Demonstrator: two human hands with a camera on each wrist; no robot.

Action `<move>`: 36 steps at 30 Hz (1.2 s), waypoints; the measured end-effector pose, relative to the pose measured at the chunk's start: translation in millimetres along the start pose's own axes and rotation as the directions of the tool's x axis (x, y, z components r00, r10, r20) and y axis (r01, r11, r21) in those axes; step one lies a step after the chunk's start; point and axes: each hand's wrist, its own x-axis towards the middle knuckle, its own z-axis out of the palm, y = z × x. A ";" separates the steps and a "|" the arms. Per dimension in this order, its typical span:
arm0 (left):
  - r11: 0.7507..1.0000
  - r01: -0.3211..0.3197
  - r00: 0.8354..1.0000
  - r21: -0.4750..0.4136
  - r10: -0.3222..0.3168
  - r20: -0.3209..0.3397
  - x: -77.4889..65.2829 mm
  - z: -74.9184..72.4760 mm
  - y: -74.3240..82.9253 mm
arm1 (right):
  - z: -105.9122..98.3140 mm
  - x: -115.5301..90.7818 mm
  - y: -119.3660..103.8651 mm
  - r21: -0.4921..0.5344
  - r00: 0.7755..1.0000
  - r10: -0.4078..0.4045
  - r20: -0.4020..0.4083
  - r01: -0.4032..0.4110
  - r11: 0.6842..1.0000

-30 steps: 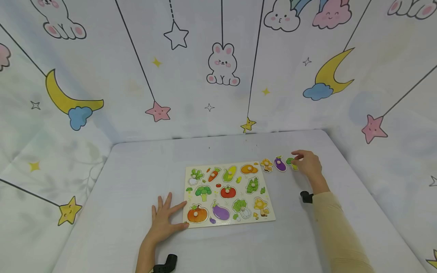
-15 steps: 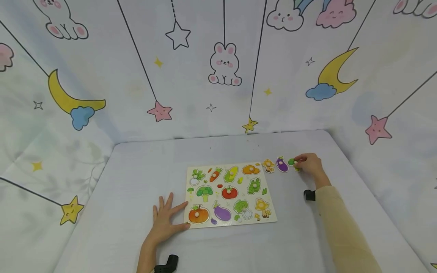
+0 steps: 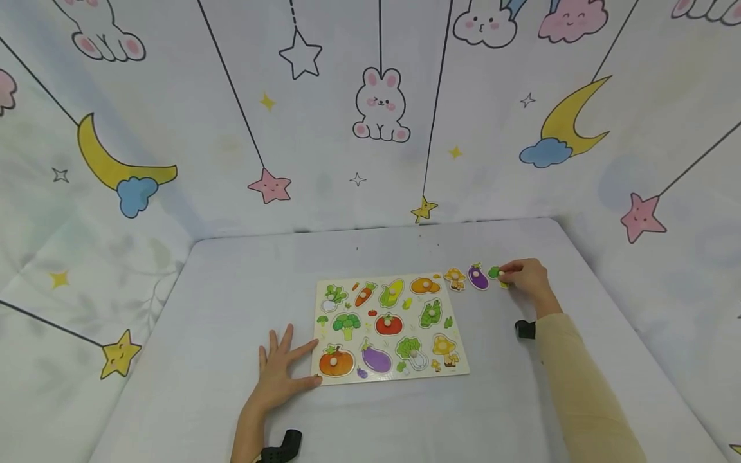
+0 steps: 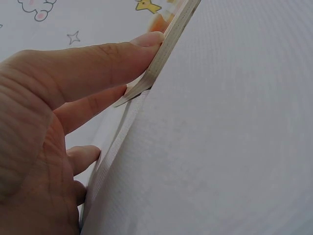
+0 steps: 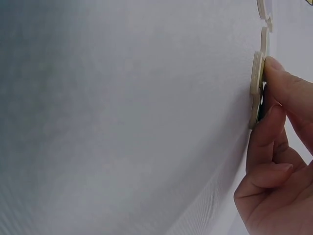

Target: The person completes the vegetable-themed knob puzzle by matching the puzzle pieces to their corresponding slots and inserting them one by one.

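A wooden vegetable puzzle board (image 3: pixel 359 379) lies on the white table. My left hand (image 3: pixel 278 376) is spread at its left side, thumb and index finger touching the edge; in the left wrist view the thumb (image 4: pixel 112 61) rests on the board's corner. To the right of the board, my right hand (image 3: pixel 528 280) pinches a green broccoli puzzle piece (image 3: pixel 494 272), partly hidden by the fingers. The right wrist view has this piece (image 5: pixel 255 78) edge-on, close against the tablecloth. An eggplant piece (image 3: pixel 478 278) and a yellow mushroom piece (image 3: pixel 455 279) lie in a row beside it.
Pieces with knobs sit in the board, among them a tomato (image 3: pixel 388 324), a pumpkin (image 3: pixel 336 363) and a corn cob (image 3: pixel 392 293). A patterned cloth wall (image 3: pixel 324 148) rises behind the table (image 3: pixel 231 283). Both wrists wear black devices.
My right fingers have closed in on the broccoli piece and now pinch it. The left hand stays at the board's edge; the view has shifted slightly.
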 end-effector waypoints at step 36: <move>1.000 -0.002 1.000 -0.012 0.002 -0.001 0.7 -0.2 1.2 | 148.3 -124.2 -178.8 0.066 0.947 -0.319 -0.025 0.320 0.945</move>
